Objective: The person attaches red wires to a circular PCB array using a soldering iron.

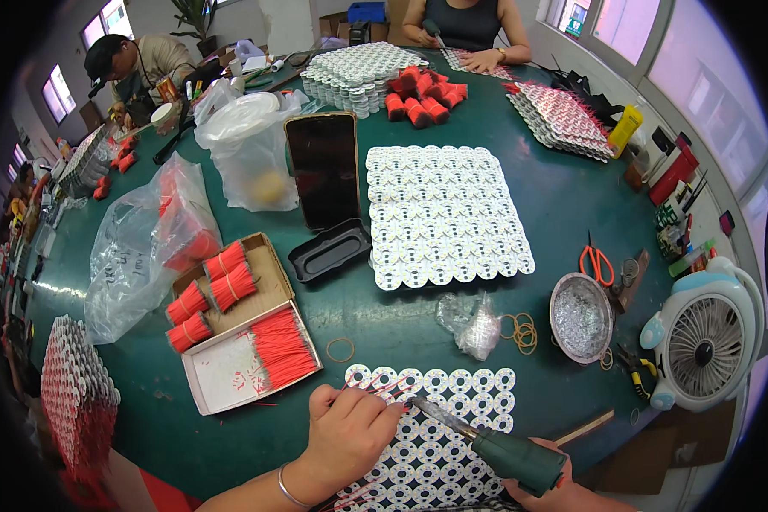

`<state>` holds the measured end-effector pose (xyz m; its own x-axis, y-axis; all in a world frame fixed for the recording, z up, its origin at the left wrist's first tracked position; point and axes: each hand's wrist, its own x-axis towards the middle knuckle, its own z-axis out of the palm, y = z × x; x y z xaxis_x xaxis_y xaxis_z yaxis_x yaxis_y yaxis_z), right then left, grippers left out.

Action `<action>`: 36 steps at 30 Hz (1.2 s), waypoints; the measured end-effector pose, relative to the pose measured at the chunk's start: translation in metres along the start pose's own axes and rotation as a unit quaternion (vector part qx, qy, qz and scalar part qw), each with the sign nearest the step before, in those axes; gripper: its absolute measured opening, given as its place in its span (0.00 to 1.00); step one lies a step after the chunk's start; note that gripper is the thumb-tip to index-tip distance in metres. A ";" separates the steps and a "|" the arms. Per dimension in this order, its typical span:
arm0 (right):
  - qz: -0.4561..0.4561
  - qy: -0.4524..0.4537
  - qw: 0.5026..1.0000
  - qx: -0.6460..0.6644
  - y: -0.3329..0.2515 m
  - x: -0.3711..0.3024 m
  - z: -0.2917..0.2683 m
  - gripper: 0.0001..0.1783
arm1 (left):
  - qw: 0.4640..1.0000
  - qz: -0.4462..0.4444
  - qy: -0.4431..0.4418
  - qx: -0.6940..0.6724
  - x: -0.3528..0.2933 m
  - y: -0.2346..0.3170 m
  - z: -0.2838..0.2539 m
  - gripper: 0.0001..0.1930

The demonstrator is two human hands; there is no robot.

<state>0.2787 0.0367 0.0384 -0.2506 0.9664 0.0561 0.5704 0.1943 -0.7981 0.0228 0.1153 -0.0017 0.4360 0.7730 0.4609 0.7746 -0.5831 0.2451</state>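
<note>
In front of me lies a white sheet of joined round circuit boards (480, 402), with a few thin red wires lying across its upper left part. My left hand (350, 437) is closed in a pinch over that sheet, on what looks like a red wire, mostly hidden by the fingers. My right hand (555, 480) is wrapped round the green handle of a soldering iron (520, 459). The iron's metal tip points left and meets the board right beside my left fingertips.
Left stands a cardboard box of red wires (283, 348). A phone (322, 171) and a stack of white board sheets (444, 213) are beyond. To the right are a metal bowl (581, 317), orange scissors (596, 260), pliers (636, 372) and a fan (704, 346). Two people work across the table.
</note>
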 end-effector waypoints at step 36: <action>0.062 0.045 0.991 0.111 0.004 -0.017 0.000 0.21 | 0.999 -0.003 -0.043 -0.008 0.000 0.012 -0.003 0.05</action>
<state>0.2852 0.0215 0.0347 -0.1139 0.9935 -0.0048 0.4044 0.0419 -0.9136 0.0312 0.1078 0.0039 0.4703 0.7941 0.3851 0.7694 -0.5826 0.2619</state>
